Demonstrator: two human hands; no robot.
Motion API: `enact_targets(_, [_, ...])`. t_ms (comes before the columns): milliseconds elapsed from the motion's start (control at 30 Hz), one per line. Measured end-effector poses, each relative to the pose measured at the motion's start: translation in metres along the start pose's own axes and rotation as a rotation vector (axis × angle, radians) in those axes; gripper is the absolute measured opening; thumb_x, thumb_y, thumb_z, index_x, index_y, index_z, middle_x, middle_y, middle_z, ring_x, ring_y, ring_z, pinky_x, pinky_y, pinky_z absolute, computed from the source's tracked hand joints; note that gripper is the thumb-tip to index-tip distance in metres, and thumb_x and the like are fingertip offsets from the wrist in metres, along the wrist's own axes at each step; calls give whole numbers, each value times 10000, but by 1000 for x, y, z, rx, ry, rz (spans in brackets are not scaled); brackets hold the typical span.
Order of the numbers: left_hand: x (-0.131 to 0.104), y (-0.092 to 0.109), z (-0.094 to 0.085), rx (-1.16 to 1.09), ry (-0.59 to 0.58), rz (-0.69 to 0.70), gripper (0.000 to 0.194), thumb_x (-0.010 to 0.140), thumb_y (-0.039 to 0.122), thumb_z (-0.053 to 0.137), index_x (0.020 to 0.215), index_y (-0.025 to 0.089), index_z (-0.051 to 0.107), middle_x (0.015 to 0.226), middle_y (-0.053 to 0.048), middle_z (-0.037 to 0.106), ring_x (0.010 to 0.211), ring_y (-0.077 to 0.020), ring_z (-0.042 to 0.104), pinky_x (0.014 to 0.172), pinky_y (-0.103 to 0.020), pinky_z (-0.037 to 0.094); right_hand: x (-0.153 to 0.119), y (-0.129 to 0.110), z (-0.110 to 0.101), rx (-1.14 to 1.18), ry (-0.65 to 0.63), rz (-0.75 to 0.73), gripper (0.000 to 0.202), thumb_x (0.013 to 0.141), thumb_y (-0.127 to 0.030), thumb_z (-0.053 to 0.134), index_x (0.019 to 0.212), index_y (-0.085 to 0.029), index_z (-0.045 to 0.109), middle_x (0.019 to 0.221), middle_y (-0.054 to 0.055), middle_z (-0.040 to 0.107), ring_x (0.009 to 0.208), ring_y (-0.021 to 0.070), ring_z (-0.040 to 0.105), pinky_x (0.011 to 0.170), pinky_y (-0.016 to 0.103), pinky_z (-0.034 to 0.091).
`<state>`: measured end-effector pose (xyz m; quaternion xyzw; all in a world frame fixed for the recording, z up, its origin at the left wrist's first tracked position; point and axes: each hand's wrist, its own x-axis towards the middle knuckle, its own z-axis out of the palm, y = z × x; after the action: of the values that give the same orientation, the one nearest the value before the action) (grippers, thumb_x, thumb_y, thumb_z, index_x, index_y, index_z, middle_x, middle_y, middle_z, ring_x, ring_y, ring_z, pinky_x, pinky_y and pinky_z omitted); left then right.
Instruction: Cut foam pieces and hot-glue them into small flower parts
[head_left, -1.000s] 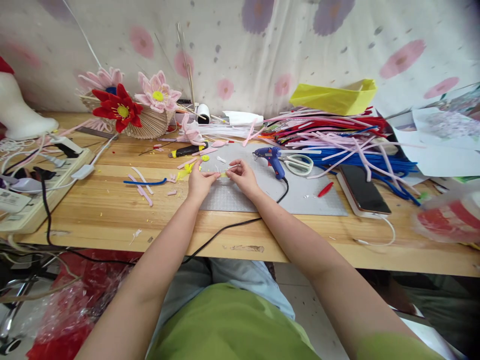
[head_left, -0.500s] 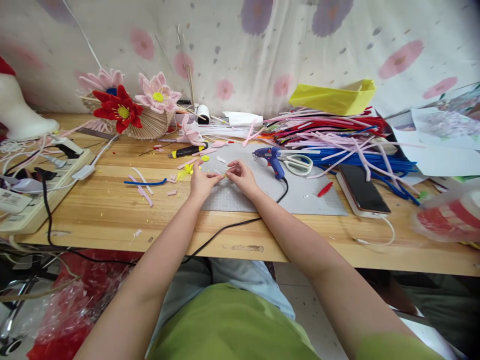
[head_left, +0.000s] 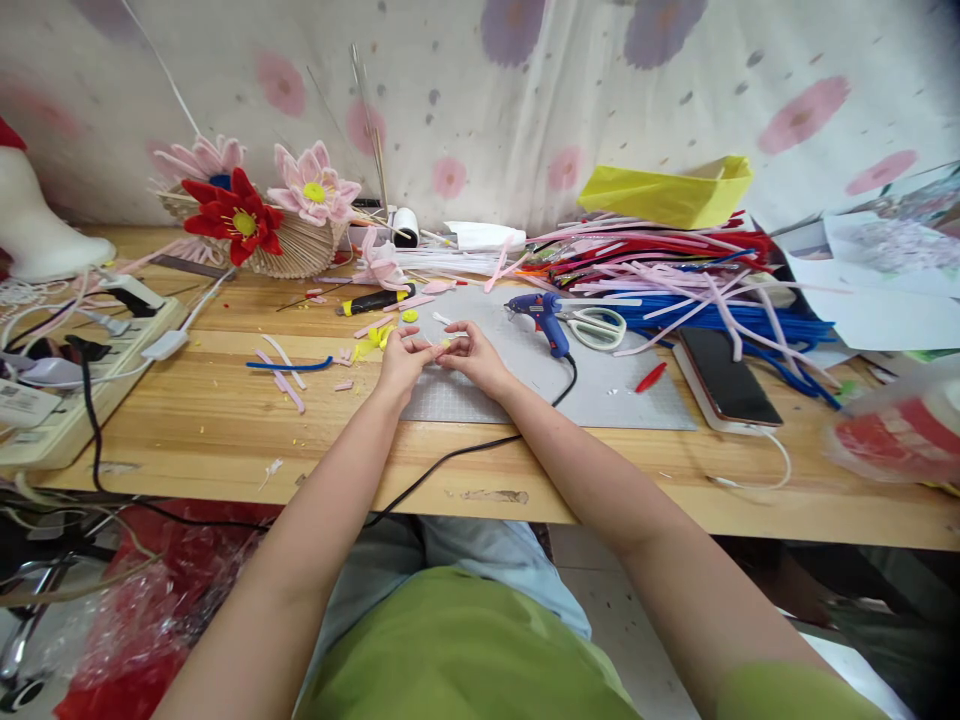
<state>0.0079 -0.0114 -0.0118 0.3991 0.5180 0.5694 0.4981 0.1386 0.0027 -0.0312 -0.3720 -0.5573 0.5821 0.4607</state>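
My left hand (head_left: 405, 362) and my right hand (head_left: 474, 356) meet fingertip to fingertip over the left part of the grey cutting mat (head_left: 622, 400). Both are closed in a pinch around something small, whitish and yellow, mostly hidden by the fingers; its kind I cannot make out. Close to my left hand lie yellow pieces (head_left: 367, 346) and a yellow disc (head_left: 409, 315). A small white piece (head_left: 441, 318) rests on the mat just beyond my fingers. Right of my right hand lies a blue glue gun (head_left: 541, 318), its black cord running under my right forearm.
White-handled scissors (head_left: 596, 328) lie beside the glue gun, with bundled pipe cleaners (head_left: 675, 270) behind. A phone (head_left: 727, 378) sits to the right. On the left are a utility knife (head_left: 376, 301), a blue pipe cleaner (head_left: 289, 365), fuzzy flowers (head_left: 241, 222) and a power strip (head_left: 97, 385).
My hands have drawn closer together, the fingertips now touching. The thin white strands that showed between them are now mostly covered by the fingers.
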Motion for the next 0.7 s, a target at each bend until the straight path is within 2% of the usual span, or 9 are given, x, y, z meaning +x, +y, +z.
enact_targets(233, [-3,4,0,29,-51,-28,637,498,244,819,1031,160,479,666,32,606,660,-125,601,765,-310,473,2,2,-2,18,40,-2,516,533,-290,732,938,-222,420,608,-100,582,571,100,582,630,274,476])
enact_targets(467, [-7,13,6,-97,-59,-100,616,648,305,745,1167,128,467,795,-47,657,820,-179,655,758,-319,514,1,-2,-3,101,101,23,497,551,-290,726,922,-227,403,583,-104,580,562,106,595,642,280,485])
enact_targets(567, [-8,12,7,-121,-74,-86,609,668,263,725,1195,118,457,770,-38,664,754,-162,659,766,-327,523,1,-3,-3,113,104,39,509,545,-288,731,914,-228,386,574,-102,583,567,115,605,639,280,486])
enact_targets(700, [-7,6,7,-80,-59,-72,673,595,158,768,1198,141,469,768,-34,686,712,-152,664,832,-332,510,2,0,-4,102,104,36,520,560,-301,726,924,-231,361,588,-94,578,588,126,612,644,284,487])
